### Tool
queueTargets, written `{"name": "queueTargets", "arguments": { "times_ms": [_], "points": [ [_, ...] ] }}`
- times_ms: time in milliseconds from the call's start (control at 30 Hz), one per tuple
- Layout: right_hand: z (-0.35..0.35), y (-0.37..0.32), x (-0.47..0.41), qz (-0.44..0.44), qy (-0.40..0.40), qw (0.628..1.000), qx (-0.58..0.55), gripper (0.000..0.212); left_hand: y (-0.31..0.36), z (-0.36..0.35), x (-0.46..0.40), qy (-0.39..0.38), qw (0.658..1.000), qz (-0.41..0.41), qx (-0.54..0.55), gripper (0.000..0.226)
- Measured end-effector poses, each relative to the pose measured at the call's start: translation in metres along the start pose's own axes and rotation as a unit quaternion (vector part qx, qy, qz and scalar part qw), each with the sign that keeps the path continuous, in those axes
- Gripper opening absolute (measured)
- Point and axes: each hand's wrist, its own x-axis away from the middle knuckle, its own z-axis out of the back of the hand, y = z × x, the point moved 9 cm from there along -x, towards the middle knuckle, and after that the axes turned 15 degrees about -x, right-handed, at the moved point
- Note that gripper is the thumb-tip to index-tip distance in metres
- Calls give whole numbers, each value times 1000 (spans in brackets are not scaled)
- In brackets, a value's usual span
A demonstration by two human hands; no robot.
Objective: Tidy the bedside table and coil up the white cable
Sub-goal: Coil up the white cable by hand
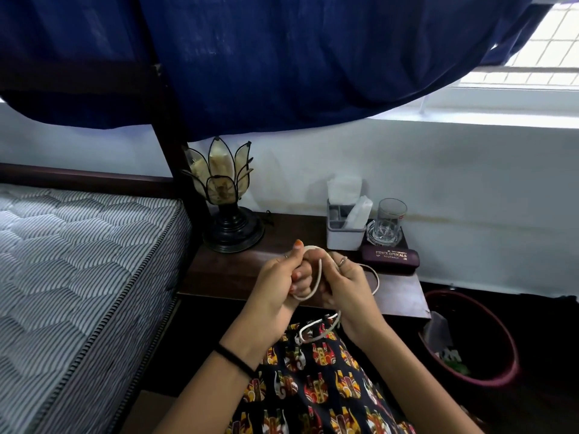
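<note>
The white cable (318,277) is looped between both hands above the front edge of the dark wooden bedside table (238,274). My left hand (279,277) grips a loop of it, fingers curled round the strands. My right hand (347,286) holds the cable too, and one strand arcs out to its right. The loose end hangs down onto my patterned lap. On the table stand a flower-shaped lamp (224,195), a grey tissue holder (344,223), a drinking glass (388,220) on a coaster and a maroon glasses case (390,257).
A striped mattress (78,270) lies to the left, with a dark bedpost beside the lamp. A maroon waste bin (488,339) with rubbish sits on the floor at the right, below the table's edge. A blue curtain (282,57) hangs overhead.
</note>
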Motion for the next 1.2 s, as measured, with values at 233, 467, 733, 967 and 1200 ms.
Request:
{"name": "queueTargets", "arguments": {
  "times_ms": [233,467,733,967,1200],
  "points": [
    [-4,39,19,-83,9,995,-55,34,34,11,-15,51,994,-53,81,23],
    [-10,23,18,35,-45,957,284,18,60,28,-25,100,986,-129,-29,21],
    [-47,-62,27,224,-59,810,539,28,55,38,-26,140,900,-169,-377,47],
    [-65,-57,27,194,-162,745,617,19,70,22,-22,125,910,-198,-344,38],
    [-63,-84,30,298,-128,731,601,27,41,18,-26,51,914,-104,-389,32]
  ]
}}
